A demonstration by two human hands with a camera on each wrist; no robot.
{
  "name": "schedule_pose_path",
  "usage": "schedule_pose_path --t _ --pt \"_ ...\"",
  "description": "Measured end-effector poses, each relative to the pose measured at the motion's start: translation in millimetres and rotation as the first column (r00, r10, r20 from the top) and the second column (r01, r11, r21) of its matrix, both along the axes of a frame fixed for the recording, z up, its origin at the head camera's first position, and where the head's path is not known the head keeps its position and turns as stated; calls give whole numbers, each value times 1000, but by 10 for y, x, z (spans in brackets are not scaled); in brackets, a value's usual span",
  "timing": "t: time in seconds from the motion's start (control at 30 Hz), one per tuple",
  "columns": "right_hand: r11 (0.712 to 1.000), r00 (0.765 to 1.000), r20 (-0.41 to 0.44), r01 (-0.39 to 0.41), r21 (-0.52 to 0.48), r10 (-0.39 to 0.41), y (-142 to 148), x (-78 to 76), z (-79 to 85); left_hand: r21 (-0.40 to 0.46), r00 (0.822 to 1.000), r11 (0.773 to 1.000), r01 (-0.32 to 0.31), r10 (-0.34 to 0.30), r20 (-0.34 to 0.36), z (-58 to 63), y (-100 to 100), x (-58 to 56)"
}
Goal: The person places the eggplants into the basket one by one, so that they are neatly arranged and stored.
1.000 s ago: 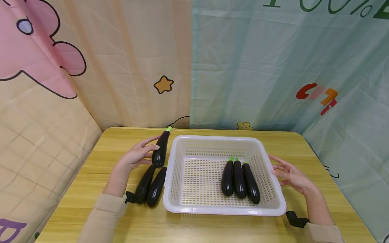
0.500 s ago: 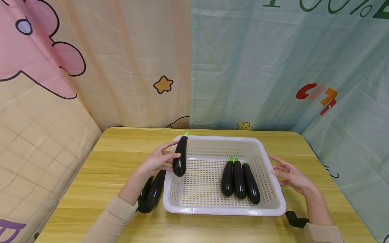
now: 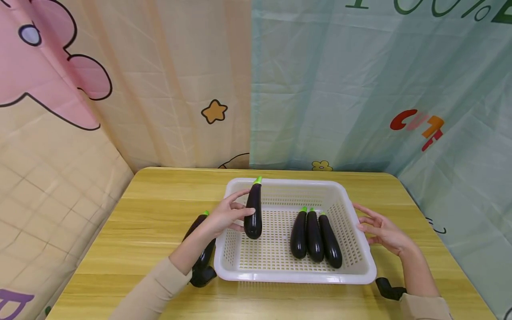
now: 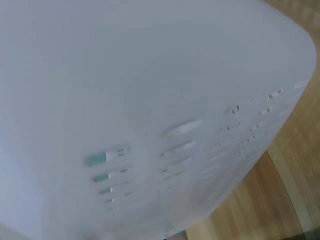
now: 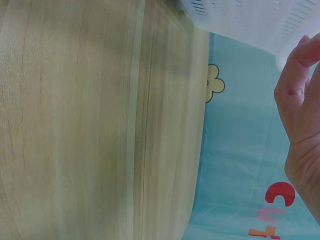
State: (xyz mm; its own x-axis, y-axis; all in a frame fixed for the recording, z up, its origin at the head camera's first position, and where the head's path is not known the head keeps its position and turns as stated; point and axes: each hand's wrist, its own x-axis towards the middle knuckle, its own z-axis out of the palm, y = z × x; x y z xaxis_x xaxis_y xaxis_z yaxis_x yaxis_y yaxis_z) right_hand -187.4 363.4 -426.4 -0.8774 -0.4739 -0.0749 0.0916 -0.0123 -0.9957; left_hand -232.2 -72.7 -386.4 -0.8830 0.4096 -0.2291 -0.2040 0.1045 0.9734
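Behind everything, the patterned backdrop (image 3: 320,89) is hanging unchanged, and the table (image 3: 300,302) is carrying all the things. The basket (image 3: 296,278) is standing in the same place as a second ago. Its outer wall is filling much of the left wrist view, where the hand itself is not showing.

The left hand (image 3: 230,215) is what has been moving: it is reaching over the basket's left rim, grasping the held eggplant (image 3: 254,213) between thumb and fingers. The right hand (image 3: 383,231) is staying put, resting relaxed fingers against the outside of the basket's right rim; no firm grip is showing.

A second ago the held eggplant was left of the basket, half a second ago over its rim; now it is hanging within the left part, green tip away from the person. It seems not to be resting on the mesh yet, though contact is hard to tell. Three eggplants (image 3: 314,240) are lying side by side at the right inside. Two more eggplants (image 3: 206,255) are lying outside, partly behind the left forearm, so the transfer seems to be past halfway.
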Motion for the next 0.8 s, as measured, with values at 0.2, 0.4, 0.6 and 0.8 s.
schedule_pose_path --t 0.2,0.4,0.6,0.8 --pt "999 1000 -1 -26 -30 26 7 -8 -11 4 999 1000 -7 7 32 -62 154 36" --pt "1000 1000 -8 -21 -13 21 12 -10 -17 -11 999 1000 18 -17 48 -109 315 93" --pt "1000 1000 -1 -19 -9 19 18 -15 -20 3 997 1000 30 -30 69 -120 454 142" --pt "1000 1000 -1 -13 0 13 21 -14 -18 -11 997 999 30 -30 73 -147 578 168"
